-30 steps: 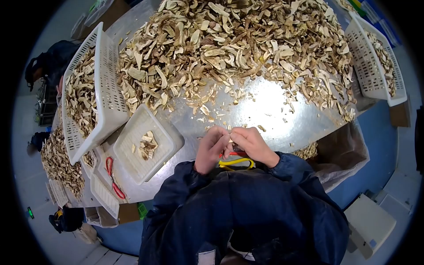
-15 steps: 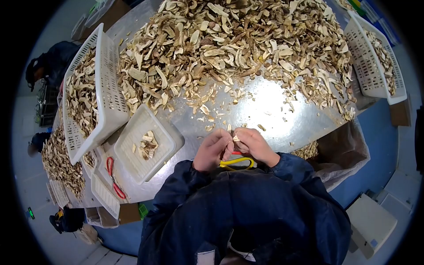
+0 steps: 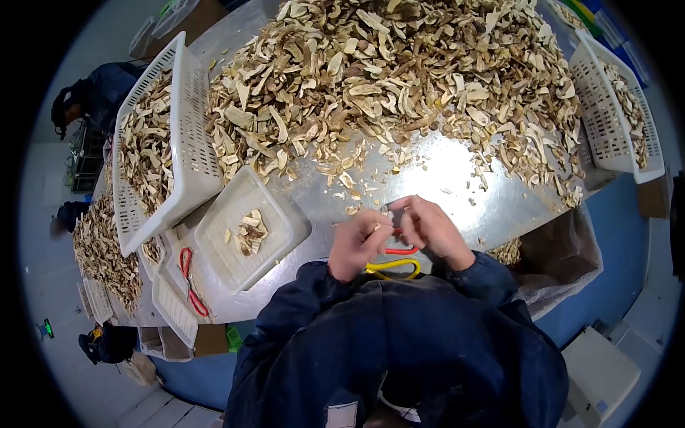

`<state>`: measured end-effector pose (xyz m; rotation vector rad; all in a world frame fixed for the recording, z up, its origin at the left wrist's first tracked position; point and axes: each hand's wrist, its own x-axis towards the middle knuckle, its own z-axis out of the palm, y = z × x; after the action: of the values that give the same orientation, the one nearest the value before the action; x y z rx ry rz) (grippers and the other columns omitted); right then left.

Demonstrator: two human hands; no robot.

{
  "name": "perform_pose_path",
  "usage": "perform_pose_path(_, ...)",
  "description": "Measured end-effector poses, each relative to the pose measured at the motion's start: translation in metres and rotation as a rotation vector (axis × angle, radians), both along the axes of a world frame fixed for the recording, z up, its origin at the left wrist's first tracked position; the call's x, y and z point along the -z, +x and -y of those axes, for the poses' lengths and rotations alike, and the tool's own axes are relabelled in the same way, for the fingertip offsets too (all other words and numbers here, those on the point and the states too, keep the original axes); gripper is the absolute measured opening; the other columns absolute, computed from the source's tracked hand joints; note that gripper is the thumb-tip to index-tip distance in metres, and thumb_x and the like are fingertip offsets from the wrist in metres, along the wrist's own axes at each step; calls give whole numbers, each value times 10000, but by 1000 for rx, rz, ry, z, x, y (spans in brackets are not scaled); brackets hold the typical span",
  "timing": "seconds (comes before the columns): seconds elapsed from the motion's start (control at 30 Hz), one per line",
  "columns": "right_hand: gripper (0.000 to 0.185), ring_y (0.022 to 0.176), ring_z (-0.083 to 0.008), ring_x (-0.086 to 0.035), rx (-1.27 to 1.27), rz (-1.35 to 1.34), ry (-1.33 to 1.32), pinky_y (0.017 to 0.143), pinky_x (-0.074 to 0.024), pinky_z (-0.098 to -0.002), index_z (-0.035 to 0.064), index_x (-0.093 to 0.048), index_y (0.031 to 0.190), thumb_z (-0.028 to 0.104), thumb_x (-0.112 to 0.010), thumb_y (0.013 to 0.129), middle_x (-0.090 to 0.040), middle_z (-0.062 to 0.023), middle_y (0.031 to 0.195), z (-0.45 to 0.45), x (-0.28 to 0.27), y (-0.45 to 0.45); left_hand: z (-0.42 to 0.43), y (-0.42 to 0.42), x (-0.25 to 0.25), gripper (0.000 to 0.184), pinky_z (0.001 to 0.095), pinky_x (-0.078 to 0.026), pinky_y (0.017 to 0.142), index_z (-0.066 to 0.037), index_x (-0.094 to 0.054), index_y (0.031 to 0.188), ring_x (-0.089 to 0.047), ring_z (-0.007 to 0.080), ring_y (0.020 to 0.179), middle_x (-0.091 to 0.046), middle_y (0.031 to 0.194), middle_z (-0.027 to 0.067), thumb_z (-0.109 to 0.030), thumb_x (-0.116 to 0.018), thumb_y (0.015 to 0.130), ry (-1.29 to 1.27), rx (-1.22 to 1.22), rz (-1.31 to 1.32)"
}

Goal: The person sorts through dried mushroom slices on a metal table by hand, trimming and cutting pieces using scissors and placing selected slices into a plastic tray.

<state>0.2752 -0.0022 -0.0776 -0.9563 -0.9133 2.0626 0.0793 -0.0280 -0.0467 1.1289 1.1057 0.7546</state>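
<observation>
My left hand [image 3: 357, 242] is closed above the near edge of the metal table, and a small pale bit of dried mushroom slice [image 3: 377, 227] shows at its fingertips. Just to its right, my right hand [image 3: 435, 230] has its fingers apart, with nothing visible in them. Below both hands lie a red loop handle [image 3: 402, 251] and a yellow loop handle [image 3: 394, 268]; the rest of that tool or tools is hidden. Beyond the hands spreads a big pile of dried mushroom slices [image 3: 399, 78]. A white tray [image 3: 214, 267] left of my hands holds several slices [image 3: 251, 232].
White perforated baskets of slices stand at the left [image 3: 196, 143] and right [image 3: 606, 135]. Red-handled scissors [image 3: 189, 285] lie beyond the tray. A lined box [image 3: 564, 264] sits below the table's right edge. Other people [image 3: 107, 93] are at the far left.
My hands have drawn slightly apart, and the right fingers have opened from a pinch. The whole view has shifted a little, moving the table things rightward.
</observation>
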Motion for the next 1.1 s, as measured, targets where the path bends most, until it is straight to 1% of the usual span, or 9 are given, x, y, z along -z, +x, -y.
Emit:
perform_pose_path(0.1, 459, 463, -84, -482, 54, -308, -491, 371, -336, -180, -29, -509, 1195, 341, -307, 1012, -632, -96, 830, 4, -1, -27, -9, 5, -20, 80, 283, -431, 559, -25, -555, 906, -536, 160, 580, -587, 722, 72, -101, -567, 884, 194, 30, -215)
perform_pose_path(0.2, 387, 447, -79, -477, -33, -437, -320, 363, -332, -179, -16, -508, 1206, 277, -355, 1005, -639, -103, 901, 3, 28, -22, -36, -14, -3, 140, 322, -446, 594, -40, -577, 961, -556, 225, 624, -569, 707, 97, -82, -605, 831, 345, 4, -520)
perform_pose_path(0.37, 353, 521, -88, -555, 110, -172, -134, 395, -373, -172, -2, -440, 1300, 96, -436, 961, -612, -152, 1073, -7, 8, -11, -84, -25, 36, 151, 386, -449, 703, -43, -577, 916, -560, 328, 829, -560, 855, 140, -96, -620, 781, 697, -216, -875)
perform_pose_path(0.57, 393, 783, -233, -670, 280, -153, -181, 485, -496, -215, 2, -372, 1349, 82, -397, 965, -544, -174, 1221, -7, -1, -9, -95, -28, 56, 173, 394, -450, 740, -45, -589, 928, -563, 337, 899, -574, 933, 150, -108, -632, 772, 537, -110, -983)
perform_pose_path(0.67, 384, 804, -276, -667, 198, -218, -171, 551, -534, -254, -14, -390, 1323, 186, -353, 997, -548, -194, 1211, -8, 8, -5, -80, -21, 28, 170, 387, -465, 693, -28, -597, 934, -581, 331, 847, -584, 909, 155, -119, -617, 792, 415, -146, -777)
perform_pose_path(0.77, 447, 782, -247, -667, 255, -394, -501, 504, -507, -242, -28, -452, 1255, 319, -315, 1010, -600, -185, 1133, -9, 4, -23, -52, 0, -12, 210, 354, -468, 698, -31, -609, 988, -593, 308, 856, -608, 934, 158, -152, -604, 816, 298, 5, -433)
perform_pose_path(0.87, 512, 732, -196, -663, 31, -684, -561, 418, -438, -212, -32, -540, 1140, 392, -284, 1007, -652, -160, 1017, -6, 35, -18, -57, -19, 10, 233, 354, -473, 734, -47, -615, 1039, -598, 300, 871, -616, 969, 154, -154, -581, 835, 517, -3, -488)
perform_pose_path(0.9, 461, 615, -137, -607, -7, -700, -535, 356, -350, -189, -33, -592, 1015, 356, -344, 1000, -664, -102, 860, -6, 36, -19, -64, -33, 34, 213, 383, -473, 755, -46, -617, 1026, -591, 311, 884, -599, 990, 144, -113, -561, 832, 541, -97, -604)
perform_pose_path(1.1, 279, 488, -104, -455, -25, -668, -587, 329, -291, -196, -28, -586, 895, 199, -437, 956, -583, -53, 693, -1, 32, -27, -82, -72, 50, 150, 422, -468, 764, -59, -615, 944, -566, 338, 876, -563, 1005, 139, -60, -565, 803, 530, -122, -1071)
